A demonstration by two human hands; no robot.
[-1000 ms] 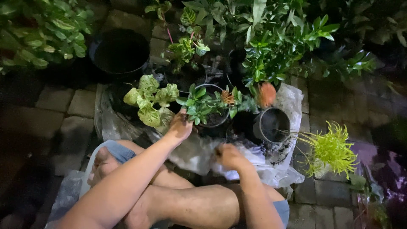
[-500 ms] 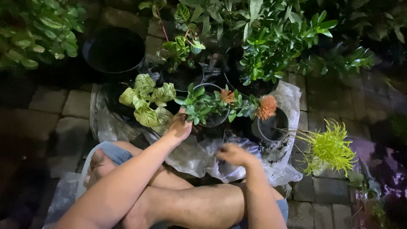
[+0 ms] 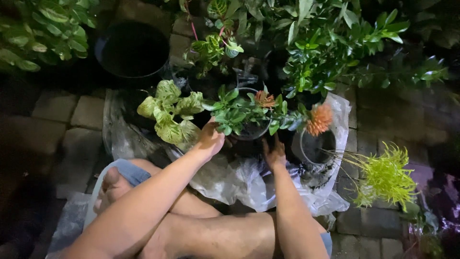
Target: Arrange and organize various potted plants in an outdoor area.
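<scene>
The left hand (image 3: 210, 140) and right hand (image 3: 275, 154) bracket the black pot (image 3: 250, 128) of the orange-flowered plant (image 3: 264, 100), fingers spread against its sides; whether either grip has clamped cannot be told. The pot sits between both grips on clear plastic sheeting (image 3: 249, 184). Judgement: hold low on the pot wall, clear of stems, keeping it upright.

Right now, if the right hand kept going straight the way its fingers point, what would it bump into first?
Probably the small dark pot holding the orange-flowered plant: the right hand points up at it from just below. Depth is unclear in the dark, so it may already touch.
</scene>
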